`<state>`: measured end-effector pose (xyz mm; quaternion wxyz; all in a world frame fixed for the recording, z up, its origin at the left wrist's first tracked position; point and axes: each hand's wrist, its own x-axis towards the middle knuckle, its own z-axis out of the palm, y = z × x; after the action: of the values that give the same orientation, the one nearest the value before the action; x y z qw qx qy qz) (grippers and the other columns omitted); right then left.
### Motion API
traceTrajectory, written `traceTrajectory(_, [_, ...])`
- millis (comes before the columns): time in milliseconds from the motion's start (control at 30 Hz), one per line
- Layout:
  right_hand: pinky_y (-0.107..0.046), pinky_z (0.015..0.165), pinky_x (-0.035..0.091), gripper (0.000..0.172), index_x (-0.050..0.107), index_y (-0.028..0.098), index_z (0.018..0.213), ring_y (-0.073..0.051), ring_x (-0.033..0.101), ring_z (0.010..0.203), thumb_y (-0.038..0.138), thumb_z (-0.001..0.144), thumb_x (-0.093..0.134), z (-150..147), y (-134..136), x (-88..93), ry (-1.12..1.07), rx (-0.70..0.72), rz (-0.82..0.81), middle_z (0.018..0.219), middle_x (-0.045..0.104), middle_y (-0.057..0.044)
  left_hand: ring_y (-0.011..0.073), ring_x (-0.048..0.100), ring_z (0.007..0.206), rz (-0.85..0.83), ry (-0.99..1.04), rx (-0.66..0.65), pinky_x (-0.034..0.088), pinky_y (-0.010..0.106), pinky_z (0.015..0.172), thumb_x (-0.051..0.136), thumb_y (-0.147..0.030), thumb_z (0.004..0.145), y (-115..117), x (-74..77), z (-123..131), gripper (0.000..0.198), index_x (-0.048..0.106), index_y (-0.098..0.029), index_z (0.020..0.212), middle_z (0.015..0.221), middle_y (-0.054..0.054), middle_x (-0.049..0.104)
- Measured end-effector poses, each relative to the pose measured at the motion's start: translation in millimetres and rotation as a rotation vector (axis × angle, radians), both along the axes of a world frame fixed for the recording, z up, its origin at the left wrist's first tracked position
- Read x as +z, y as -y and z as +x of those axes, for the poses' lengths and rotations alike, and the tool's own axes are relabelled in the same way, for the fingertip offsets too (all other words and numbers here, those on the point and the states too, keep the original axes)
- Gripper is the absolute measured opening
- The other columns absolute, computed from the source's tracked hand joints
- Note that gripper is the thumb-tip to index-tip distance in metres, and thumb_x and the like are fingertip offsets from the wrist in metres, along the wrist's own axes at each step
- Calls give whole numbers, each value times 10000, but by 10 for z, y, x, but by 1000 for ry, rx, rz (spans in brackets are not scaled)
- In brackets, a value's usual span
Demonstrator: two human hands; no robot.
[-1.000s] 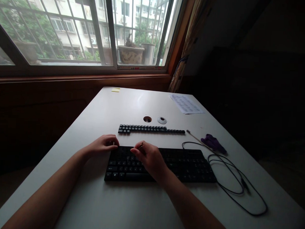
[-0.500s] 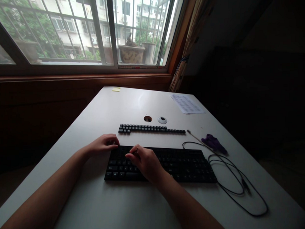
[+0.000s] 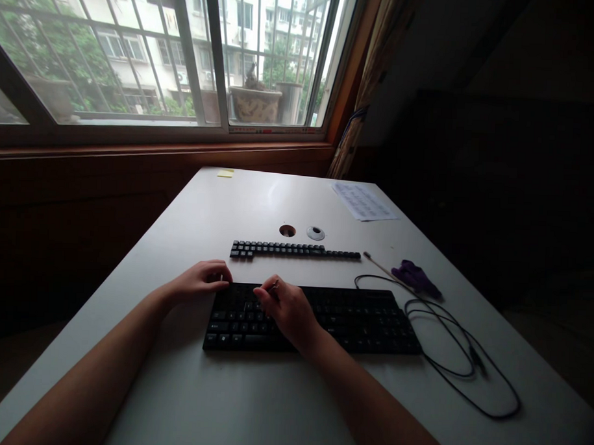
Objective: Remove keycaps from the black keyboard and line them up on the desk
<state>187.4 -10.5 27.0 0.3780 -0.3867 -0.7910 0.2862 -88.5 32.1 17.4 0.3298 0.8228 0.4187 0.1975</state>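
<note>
A black keyboard (image 3: 366, 322) lies flat on the white desk, its upper left part showing dark, without visible keycaps. At its far left corner rests my left hand (image 3: 206, 278), curled with thumb and fingertips against the edge; a small pale glint shows between the fingers. Above the keyboard's left middle, my right hand (image 3: 289, 310) is closed in a pinch; whatever is in the fingertips is too small and dark to make out. Behind the keyboard, loose black keycaps (image 3: 281, 248) stand in rows.
To the right lie a coiled black cable (image 3: 467, 384), a purple cloth (image 3: 416, 278) and a thin stick (image 3: 379, 264) with a dark tip. Printed papers (image 3: 363, 202) and a yellow sticky note (image 3: 225, 173) lie farther back. A round hole (image 3: 287, 230) and a grommet (image 3: 316, 233) sit mid-desk.
My right hand has shifted a little right and away from me over the keyboard, still pinched. My left hand stays at the corner.
</note>
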Motion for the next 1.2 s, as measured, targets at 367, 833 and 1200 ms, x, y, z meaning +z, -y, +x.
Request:
traceTrajectory(367, [-245, 590, 396, 288, 594, 203, 879, -122, 526, 551, 459, 980, 509, -64, 29, -11, 85, 54, 159, 634, 591, 13, 171, 567, 779, 29, -6, 0, 441, 256, 692, 557, -467, 928, -5, -4, -4, 332, 689, -162, 941, 862, 45, 616])
traceTrajectory(833, [-228, 570, 423, 315, 591, 201, 843, -111, 543, 533, 463, 984, 486, -36, -17, -18, -46, 91, -90, 612, 594, 24, 172, 567, 784, 17, 7, -2, 447, 250, 684, 546, -469, 929, 14, 17, 6, 344, 688, -156, 942, 865, 49, 619])
traceTrajectory(1200, [-208, 498, 457, 344, 544, 203, 829, -99, 570, 464, 518, 958, 496, -9, -75, -99, -265, 98, -343, 570, 613, 38, 173, 568, 774, 13, 12, -3, 452, 255, 680, 547, -482, 923, -5, -21, -8, 355, 692, -159, 942, 867, 53, 623])
